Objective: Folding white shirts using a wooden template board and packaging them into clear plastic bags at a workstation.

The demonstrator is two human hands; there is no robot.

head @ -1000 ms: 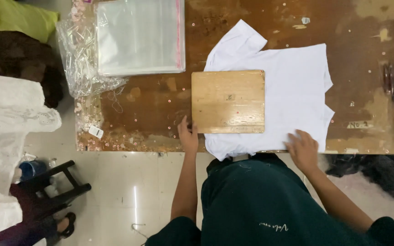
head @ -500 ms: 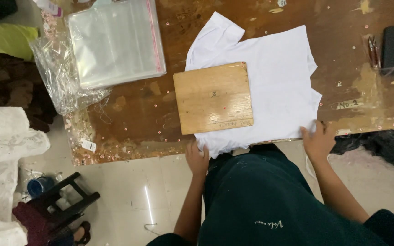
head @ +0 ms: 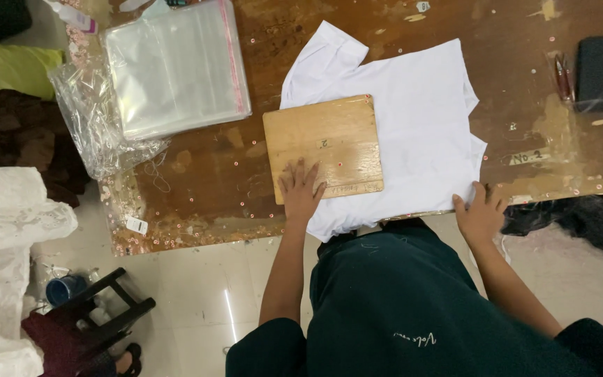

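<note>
A white T-shirt (head: 420,119) lies spread flat on the brown wooden table (head: 204,188), one sleeve pointing to the far left. A square wooden board (head: 322,143) rests on the shirt's left half. My left hand (head: 300,190) lies flat with fingers apart on the board's near left corner. My right hand (head: 481,213) sits at the table's near edge, fingers on the shirt's near right hem; whether it pinches the cloth is unclear.
A stack of clear plastic bags (head: 176,66) lies at the far left of the table, with crumpled plastic (head: 92,119) beside it. A dark phone (head: 598,70) and pens (head: 562,75) sit far right. White lace fabric (head: 5,230) and a dark stool (head: 106,314) stand left of me.
My left hand rose from the shirt's near hem onto the board's corner. My right hand stayed at the shirt's near right hem. The view shifted.
</note>
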